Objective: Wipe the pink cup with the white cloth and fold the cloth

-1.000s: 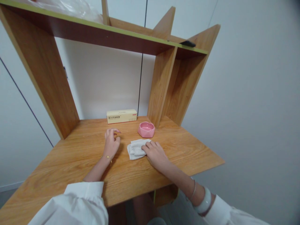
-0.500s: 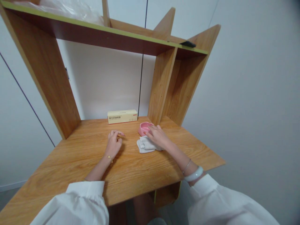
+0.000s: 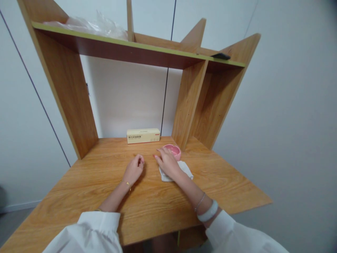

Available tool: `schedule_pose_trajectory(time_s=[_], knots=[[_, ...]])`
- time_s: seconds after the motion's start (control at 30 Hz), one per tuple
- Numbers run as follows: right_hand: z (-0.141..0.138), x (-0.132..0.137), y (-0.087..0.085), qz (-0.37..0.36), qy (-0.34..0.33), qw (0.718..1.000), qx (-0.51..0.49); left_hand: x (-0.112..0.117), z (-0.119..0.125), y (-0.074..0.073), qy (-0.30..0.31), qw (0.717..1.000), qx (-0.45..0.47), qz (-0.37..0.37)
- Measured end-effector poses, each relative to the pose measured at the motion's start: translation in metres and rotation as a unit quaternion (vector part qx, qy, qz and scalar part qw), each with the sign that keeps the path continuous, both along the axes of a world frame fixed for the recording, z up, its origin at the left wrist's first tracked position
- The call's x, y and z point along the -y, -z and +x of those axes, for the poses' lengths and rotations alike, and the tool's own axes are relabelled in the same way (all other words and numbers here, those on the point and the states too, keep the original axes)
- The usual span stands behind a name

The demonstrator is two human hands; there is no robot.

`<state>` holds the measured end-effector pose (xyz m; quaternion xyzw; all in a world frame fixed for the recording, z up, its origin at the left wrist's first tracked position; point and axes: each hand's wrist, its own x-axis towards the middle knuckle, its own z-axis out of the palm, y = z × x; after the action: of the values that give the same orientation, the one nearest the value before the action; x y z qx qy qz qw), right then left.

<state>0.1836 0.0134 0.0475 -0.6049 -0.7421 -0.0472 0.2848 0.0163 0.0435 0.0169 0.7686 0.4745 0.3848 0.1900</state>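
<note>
Over the desk's left-middle, my left hand (image 3: 133, 169) is held with its fingers curled in and the thumb against them; nothing shows in it. My right hand (image 3: 168, 163) has its fingers apart and reaches over a folded pale grey cloth (image 3: 185, 169), partly covering it. Just behind the cloth stands a small pink bowl (image 3: 177, 151) with a notched rim. The right fingers lie in front of the bowl's left side; whether they touch it I cannot tell. Neither hand grips the cloth or the bowl.
A cream cling film box (image 3: 143, 136) stands at the back of the wooden desk (image 3: 105, 175). Upright boards hold a shelf (image 3: 118, 47) above, with clear plastic wrapping (image 3: 97, 26) and a dark flat object (image 3: 221, 56) on it.
My right hand has moved from over the bowl to its left side. My left fingers have curled in more. The whole view has shifted slightly.
</note>
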Motion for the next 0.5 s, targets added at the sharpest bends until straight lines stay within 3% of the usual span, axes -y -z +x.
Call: schedule_pose_trajectory(time_s=[0.1,0.2,0.5], knots=[[-0.037,-0.014,0.006,-0.038,-0.108,0.993,-0.016,-0.001,-0.005,-0.003,-0.022,0.996,-0.073,-0.050],[-0.062,-0.030,0.018,-0.069,-0.168,0.982,-0.045,-0.004,-0.011,-0.006,-0.047,0.988,-0.121,-0.080],[-0.071,-0.039,0.051,-0.100,-0.210,0.969,-0.084,-0.008,-0.013,0.005,-0.041,0.964,-0.231,-0.128]])
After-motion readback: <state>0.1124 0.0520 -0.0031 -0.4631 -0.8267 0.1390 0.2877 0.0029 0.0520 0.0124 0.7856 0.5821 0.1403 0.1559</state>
